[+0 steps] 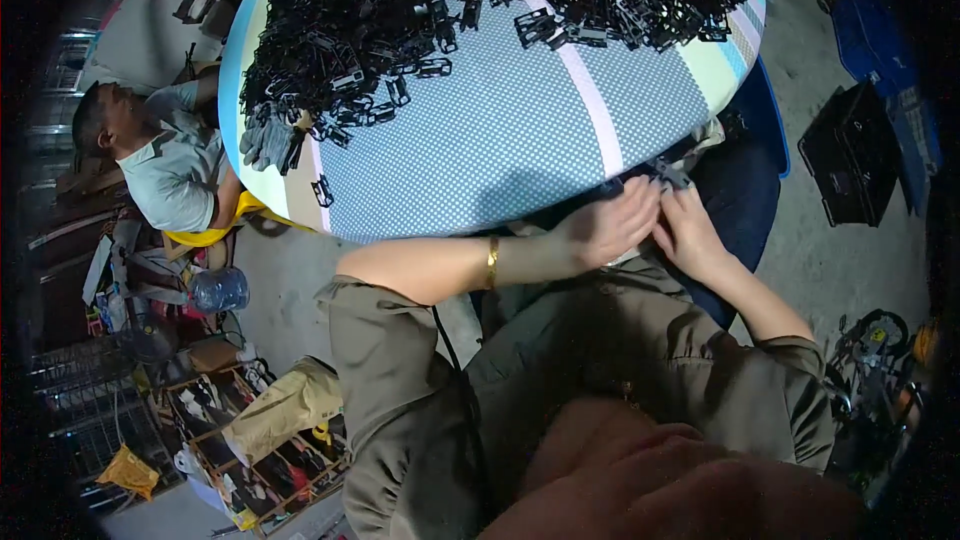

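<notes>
Just off the near edge of the round table, above my lap, my two hands meet at a small dark plastic part (672, 176). My left hand (622, 223) comes in from the left with its fingers pressed together, the fingertips against the part. From the right, my right hand (694, 232) pinches the same part between thumb and fingers. My own fingers cover some of it, so its full shape is hidden. Beyond my hands, a large heap of black plastic frame-like parts (350, 30) covers the far side of the table.
A patterned cloth (450, 150) covers the table. One loose black part (322, 191) and a grey glove (267, 143) lie at its left. Another person (165, 160) sits to the left. A black crate (850, 155) stands at right, a crowded rack (265, 440) at lower left.
</notes>
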